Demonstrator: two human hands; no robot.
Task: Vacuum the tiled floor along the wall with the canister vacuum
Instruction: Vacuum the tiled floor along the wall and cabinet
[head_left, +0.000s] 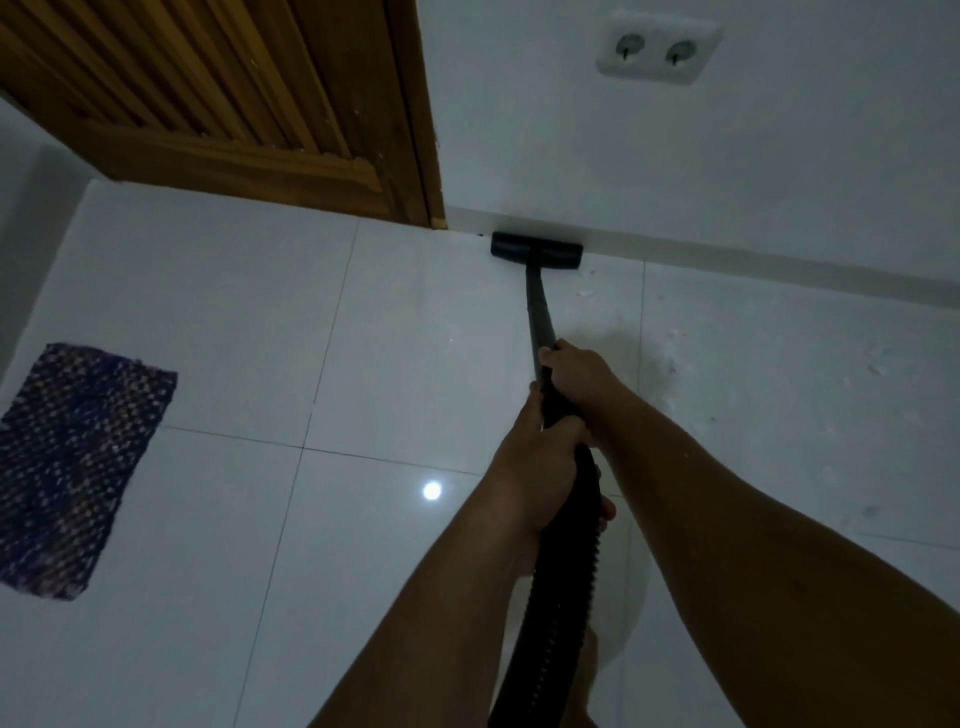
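Note:
The black floor nozzle (536, 251) lies flat on the white tiled floor (395, 332), pressed against the white skirting of the wall (675, 156), just right of the door frame. A grey wand (535, 312) runs back from it to my hands. My right hand (576, 374) grips the wand's upper end. My left hand (540, 467) is wrapped around the black handle just below, where the ribbed black hose (561, 597) starts and drops out of the frame's bottom edge. The canister is out of sight.
A brown louvred wooden door (234, 104) stands at the upper left. A dark purple woven mat (72, 467) lies on the left. White crumbs (670, 358) speckle the tiles right of the wand. A double wall socket (657, 49) sits above.

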